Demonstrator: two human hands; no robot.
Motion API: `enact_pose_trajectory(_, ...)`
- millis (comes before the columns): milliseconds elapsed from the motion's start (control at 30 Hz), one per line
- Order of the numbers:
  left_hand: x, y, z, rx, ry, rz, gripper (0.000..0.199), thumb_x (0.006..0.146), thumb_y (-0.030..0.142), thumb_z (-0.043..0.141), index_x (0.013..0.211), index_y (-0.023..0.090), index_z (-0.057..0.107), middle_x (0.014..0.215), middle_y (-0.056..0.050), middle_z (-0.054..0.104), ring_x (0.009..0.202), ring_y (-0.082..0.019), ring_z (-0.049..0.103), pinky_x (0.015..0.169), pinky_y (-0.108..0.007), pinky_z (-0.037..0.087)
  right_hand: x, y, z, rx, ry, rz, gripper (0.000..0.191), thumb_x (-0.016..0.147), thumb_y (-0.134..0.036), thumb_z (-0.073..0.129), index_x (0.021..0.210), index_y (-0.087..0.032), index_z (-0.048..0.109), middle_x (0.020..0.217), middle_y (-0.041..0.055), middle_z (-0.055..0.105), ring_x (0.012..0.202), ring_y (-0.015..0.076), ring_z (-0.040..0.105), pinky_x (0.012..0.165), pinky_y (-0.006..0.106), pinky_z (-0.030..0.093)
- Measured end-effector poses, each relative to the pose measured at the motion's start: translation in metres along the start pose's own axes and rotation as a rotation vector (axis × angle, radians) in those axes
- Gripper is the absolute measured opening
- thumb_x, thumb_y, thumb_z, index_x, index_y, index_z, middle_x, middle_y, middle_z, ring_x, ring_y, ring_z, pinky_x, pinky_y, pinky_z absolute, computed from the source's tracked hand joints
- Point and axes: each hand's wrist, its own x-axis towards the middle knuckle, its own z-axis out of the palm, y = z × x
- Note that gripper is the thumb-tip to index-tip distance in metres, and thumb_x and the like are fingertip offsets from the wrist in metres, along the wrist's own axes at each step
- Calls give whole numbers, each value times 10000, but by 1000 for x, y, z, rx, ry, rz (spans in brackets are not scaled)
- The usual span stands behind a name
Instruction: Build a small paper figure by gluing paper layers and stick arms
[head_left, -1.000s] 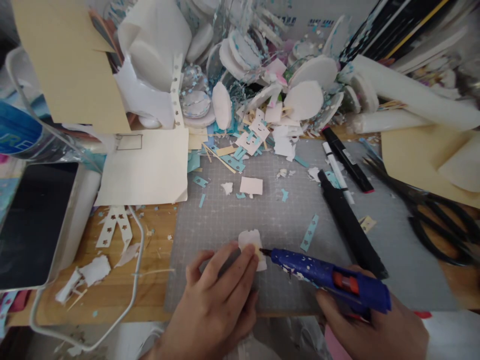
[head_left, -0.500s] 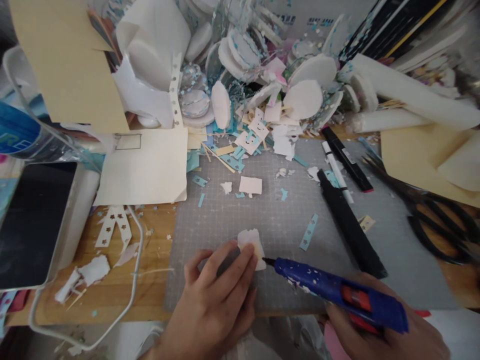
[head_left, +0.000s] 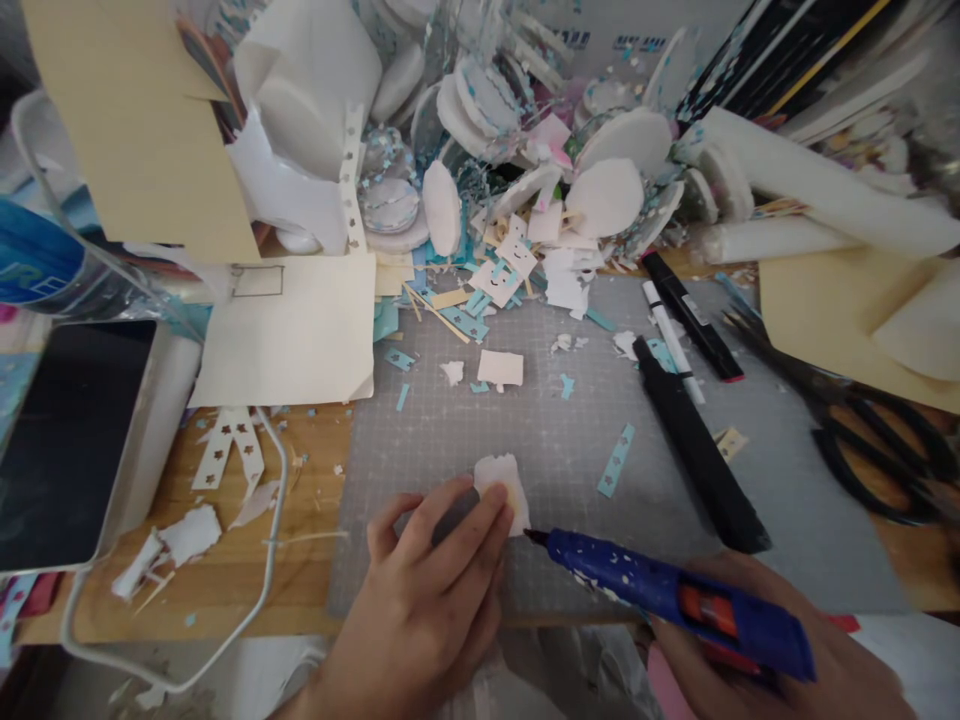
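My left hand (head_left: 442, 580) lies on the grey cutting mat (head_left: 435, 430), its fingers stretched out. Its fingertips press on a small white paper piece (head_left: 496, 472) with uneven edges. My right hand (head_left: 757, 640) is wrapped round a blue pen-shaped tool (head_left: 630, 570) with a red part and white specks. The tool's dark tip touches or nearly touches the lower right corner of the white piece. Farther up the mat lies a small pale rectangle (head_left: 501, 368). A teal strip with star holes (head_left: 616, 460) lies to the right of my left hand.
Right of the hands lie a black bar-shaped object (head_left: 701, 450), a white pen (head_left: 671, 335), a black marker (head_left: 694, 315) and black scissors (head_left: 877, 430). White discs and paper scraps pile up at the back. A phone (head_left: 67, 430) and white cable (head_left: 270, 580) are on the left.
The blue tool's tip has moved slightly down along the right edge of the white piece, to its lower corner. My left hand has hardly moved.
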Motion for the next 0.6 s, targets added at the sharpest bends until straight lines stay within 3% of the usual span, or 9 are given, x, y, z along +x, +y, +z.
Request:
enact_pose_trajectory(433,-5,-1,0,0,-27,-1,338,907,118,513,1211,142,661,1305,-23,676,1167,-285,546,911,-445,343,4,-3,2,-110,29,-77,222,865,-374,466,786,-226,613,723,35,667,665,218,665,595,317,492)
enact_pose_trajectory(600,-5,-1,2,9,-41,8,350,900,119,521,1224,133,653,1305,-35,675,1168,-289,545,905,-450,348,8,-9,3,-105,28,-23,194,861,-337,460,795,-230,608,728,33,670,671,219,668,599,318,489)
